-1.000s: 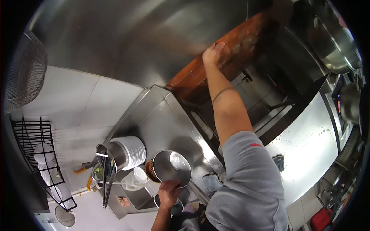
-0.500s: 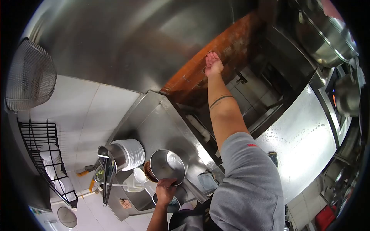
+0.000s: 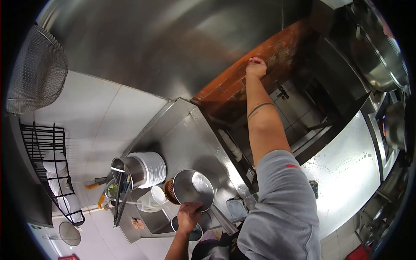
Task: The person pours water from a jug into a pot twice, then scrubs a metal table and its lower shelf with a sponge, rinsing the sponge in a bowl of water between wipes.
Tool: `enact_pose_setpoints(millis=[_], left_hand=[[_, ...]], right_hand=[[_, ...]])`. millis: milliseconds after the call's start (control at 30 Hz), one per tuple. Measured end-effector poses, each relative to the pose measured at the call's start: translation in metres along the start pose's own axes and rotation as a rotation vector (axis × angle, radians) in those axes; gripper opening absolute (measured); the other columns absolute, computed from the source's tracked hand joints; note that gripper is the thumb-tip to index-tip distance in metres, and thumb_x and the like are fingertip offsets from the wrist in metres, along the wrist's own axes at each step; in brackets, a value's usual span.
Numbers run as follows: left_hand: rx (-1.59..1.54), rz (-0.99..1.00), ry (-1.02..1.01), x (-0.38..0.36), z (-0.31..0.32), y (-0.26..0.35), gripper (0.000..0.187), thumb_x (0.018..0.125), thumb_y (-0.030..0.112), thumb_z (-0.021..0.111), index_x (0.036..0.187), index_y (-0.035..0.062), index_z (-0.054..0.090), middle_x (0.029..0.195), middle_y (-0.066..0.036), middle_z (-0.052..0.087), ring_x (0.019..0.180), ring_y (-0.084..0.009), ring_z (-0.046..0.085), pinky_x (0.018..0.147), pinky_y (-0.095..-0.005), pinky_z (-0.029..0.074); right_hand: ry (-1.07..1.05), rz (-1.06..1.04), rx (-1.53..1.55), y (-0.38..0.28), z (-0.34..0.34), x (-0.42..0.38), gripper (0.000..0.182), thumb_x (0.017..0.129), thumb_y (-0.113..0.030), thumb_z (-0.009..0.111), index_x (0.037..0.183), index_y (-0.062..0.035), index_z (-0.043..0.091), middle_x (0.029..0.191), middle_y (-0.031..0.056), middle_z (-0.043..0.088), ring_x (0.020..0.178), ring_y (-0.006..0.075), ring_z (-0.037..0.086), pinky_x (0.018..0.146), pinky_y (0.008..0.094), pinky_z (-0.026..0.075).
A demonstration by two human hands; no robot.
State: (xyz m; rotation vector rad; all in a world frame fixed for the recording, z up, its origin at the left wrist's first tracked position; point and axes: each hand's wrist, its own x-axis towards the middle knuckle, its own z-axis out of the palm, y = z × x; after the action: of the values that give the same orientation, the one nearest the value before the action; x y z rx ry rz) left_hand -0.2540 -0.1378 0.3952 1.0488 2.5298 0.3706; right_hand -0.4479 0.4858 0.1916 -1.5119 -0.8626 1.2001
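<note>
My left hand [image 3: 189,216] grips the near rim of a round steel saucepan [image 3: 190,187], thumb over the edge. No food shows inside the pan, and its long metal handle points down to the right. At full stretch, my right arm reaches forward to the orange tiled wall [image 3: 236,82]. My right hand [image 3: 256,68] is closed there with fingers curled in; whether they hold anything is hidden. Beside the pan are a brown woven-looking bowl [image 3: 170,194] and a white jug [image 3: 151,200]. A dark pot [image 3: 195,234] is partly covered by my left hand.
Stacked white plates [image 3: 154,170] stand on the steel counter [image 3: 180,134], next to a steel container with tongs [image 3: 122,195]. A folded cloth [image 3: 236,209] lies near the edge. A wire rack [image 3: 45,151] and mesh strainer [image 3: 39,71] hang left. Another pot [image 3: 395,125] sits far right.
My right hand has gone from open fingers to curled ones, still near the tiled wall. The view has shifted slightly; my left hand keeps its grip on the saucepan rim.
</note>
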Motion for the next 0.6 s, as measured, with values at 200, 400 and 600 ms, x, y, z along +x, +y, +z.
enact_pose_setpoints(millis=[200,400,600], left_hand=[[0.010,0.013,-0.041,0.002,-0.007,0.003,0.040,0.067,0.005,0.074,0.107,0.0116,0.076,0.104,-0.007,0.076,0.103,-0.0306,0.068,0.095,-0.0401,0.053],[0.008,0.089,0.003,-0.005,-0.017,0.004,0.039,0.071,0.010,0.077,0.110,0.0107,0.075,0.110,-0.010,0.074,0.107,-0.0307,0.067,0.096,-0.0430,0.051],[0.001,0.150,0.270,-0.045,-0.031,-0.007,0.033,0.082,0.018,0.080,0.113,0.0121,0.074,0.124,-0.010,0.069,0.115,-0.0322,0.064,0.098,-0.0459,0.050]], right_hand=[[-0.418,0.387,0.692,-0.010,-0.031,0.008,0.016,0.092,0.008,0.070,0.101,-0.0019,0.061,0.098,0.0106,0.067,0.083,0.0233,0.068,0.073,0.0282,0.059],[-0.853,0.500,0.966,-0.033,-0.077,0.002,0.016,0.093,0.010,0.066,0.104,-0.0012,0.063,0.102,0.0127,0.068,0.091,0.0239,0.069,0.083,0.0299,0.060],[-1.309,0.256,0.611,-0.098,-0.113,-0.048,0.022,0.093,0.007,0.065,0.113,-0.0015,0.066,0.109,0.0109,0.070,0.101,0.0203,0.068,0.092,0.0299,0.058]])
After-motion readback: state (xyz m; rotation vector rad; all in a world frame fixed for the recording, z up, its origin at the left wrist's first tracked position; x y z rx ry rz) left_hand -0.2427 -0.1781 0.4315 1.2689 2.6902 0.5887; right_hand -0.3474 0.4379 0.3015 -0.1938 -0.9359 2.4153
